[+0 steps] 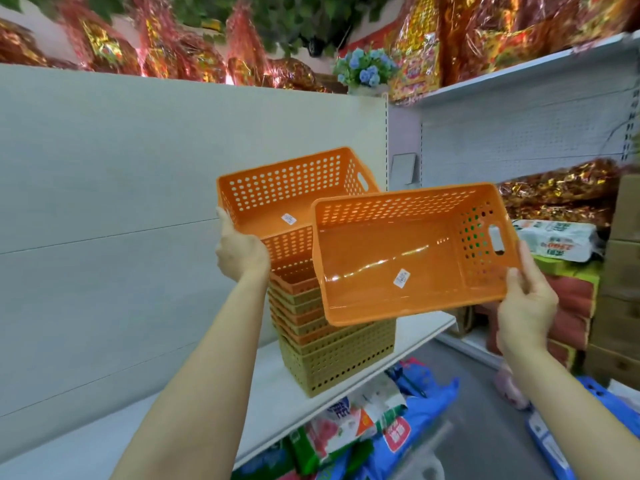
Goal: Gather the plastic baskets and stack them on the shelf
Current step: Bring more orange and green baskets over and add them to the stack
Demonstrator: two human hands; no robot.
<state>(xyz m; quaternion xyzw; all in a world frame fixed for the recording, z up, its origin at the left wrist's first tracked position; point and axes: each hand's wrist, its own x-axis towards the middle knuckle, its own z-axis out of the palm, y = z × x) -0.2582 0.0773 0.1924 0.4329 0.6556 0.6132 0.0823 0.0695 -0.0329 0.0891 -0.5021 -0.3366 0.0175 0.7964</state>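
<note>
A tall stack of perforated plastic baskets, olive and orange, stands on the white shelf. Its top orange basket sits tilted, and my left hand grips its near left corner. My right hand holds a second orange basket by its near right edge. That basket hangs tilted in the air in front of and to the right of the stack, its open side toward me, a price sticker on its floor.
White back panels rise behind the shelf. Red and gold foil packs fill the top shelf, with blue artificial flowers. Packaged goods lie below the shelf, cardboard boxes and bags fill the right shelving, and grey floor runs between.
</note>
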